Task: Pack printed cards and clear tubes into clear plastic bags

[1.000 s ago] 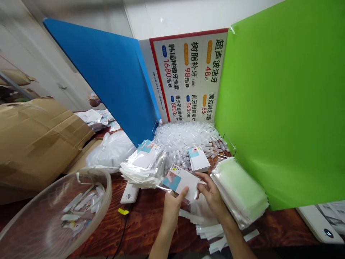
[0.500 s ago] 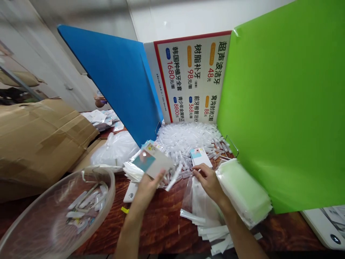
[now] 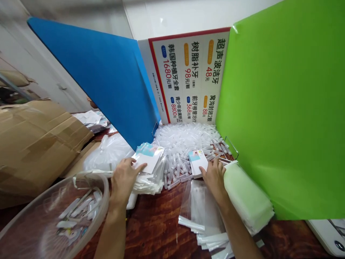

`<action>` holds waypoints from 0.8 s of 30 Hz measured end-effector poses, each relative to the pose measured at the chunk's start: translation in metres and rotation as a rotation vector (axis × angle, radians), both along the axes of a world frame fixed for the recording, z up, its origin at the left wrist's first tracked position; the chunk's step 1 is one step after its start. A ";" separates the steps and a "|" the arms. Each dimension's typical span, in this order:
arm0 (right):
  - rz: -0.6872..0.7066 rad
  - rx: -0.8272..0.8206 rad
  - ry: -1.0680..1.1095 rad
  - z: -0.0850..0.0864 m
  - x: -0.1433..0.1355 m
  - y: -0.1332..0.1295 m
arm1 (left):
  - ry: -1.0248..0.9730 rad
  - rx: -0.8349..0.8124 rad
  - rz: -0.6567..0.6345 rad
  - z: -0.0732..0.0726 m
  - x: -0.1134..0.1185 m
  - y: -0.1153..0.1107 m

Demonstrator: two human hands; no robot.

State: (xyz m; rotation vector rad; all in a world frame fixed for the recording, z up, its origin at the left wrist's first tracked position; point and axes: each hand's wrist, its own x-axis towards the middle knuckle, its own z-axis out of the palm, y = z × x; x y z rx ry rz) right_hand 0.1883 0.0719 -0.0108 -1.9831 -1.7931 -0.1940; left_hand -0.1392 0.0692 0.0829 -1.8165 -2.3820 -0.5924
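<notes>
My left hand (image 3: 124, 180) rests at the left side of a pile of filled clear bags (image 3: 149, 158), thumb on the top one and fingers apart. The top bag shows a white and light-blue printed card. My right hand (image 3: 215, 180) is at the right front edge of a small stack of white and blue cards (image 3: 198, 163). Its thumb touches the stack and stays apart from the bent fingers. Behind both stacks lies a heap of small translucent plastic tubes (image 3: 185, 138). Flat clear bags with white strips (image 3: 201, 208) lie by my right forearm.
Blue (image 3: 99, 79) and green (image 3: 275, 108) panels flank a printed price board (image 3: 188, 79). A clear plastic tub (image 3: 104, 205) stands left, before a cardboard box (image 3: 40, 144) and a white plastic bag (image 3: 105, 153). A pale-green wrapped bundle (image 3: 246, 196) lies right.
The bag with a card that my left hand held up now lies on the left pile, and that hand has moved left. My right hand has moved slightly right and forward to the card stack.
</notes>
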 end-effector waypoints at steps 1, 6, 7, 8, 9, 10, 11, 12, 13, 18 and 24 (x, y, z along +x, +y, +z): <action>-0.005 0.007 0.016 -0.001 0.000 0.000 | 0.036 0.052 -0.007 0.000 0.003 -0.001; -0.025 0.000 0.139 -0.004 -0.001 -0.001 | -0.089 0.271 -0.075 -0.003 0.046 -0.030; -0.032 0.006 0.169 -0.005 -0.001 -0.001 | -0.210 0.265 -0.103 -0.009 0.061 -0.039; -0.039 0.016 0.201 -0.006 -0.002 -0.001 | -0.349 0.235 -0.132 -0.018 0.078 -0.048; -0.045 0.031 0.237 -0.007 -0.003 -0.001 | -0.492 0.179 -0.166 -0.031 0.095 -0.058; -0.044 0.049 0.277 -0.007 -0.004 -0.001 | -0.623 0.114 -0.189 -0.046 0.111 -0.066; -0.036 0.070 0.326 -0.007 -0.005 -0.002 | -0.708 0.051 -0.205 -0.063 0.125 -0.072; -0.020 0.093 0.386 -0.007 -0.005 -0.002 | -0.744 0.002 -0.217 -0.081 0.136 -0.077; -0.001 0.115 0.457 -0.005 -0.004 -0.004 | -0.748 -0.030 -0.223 -0.098 0.145 -0.080; 0.102 0.118 0.897 0.014 0.007 -0.021 | -0.813 -0.063 -0.232 -0.144 0.144 -0.076; 0.073 0.035 1.185 0.024 0.027 -0.051 | -1.032 -0.241 -0.327 -0.124 0.119 -0.068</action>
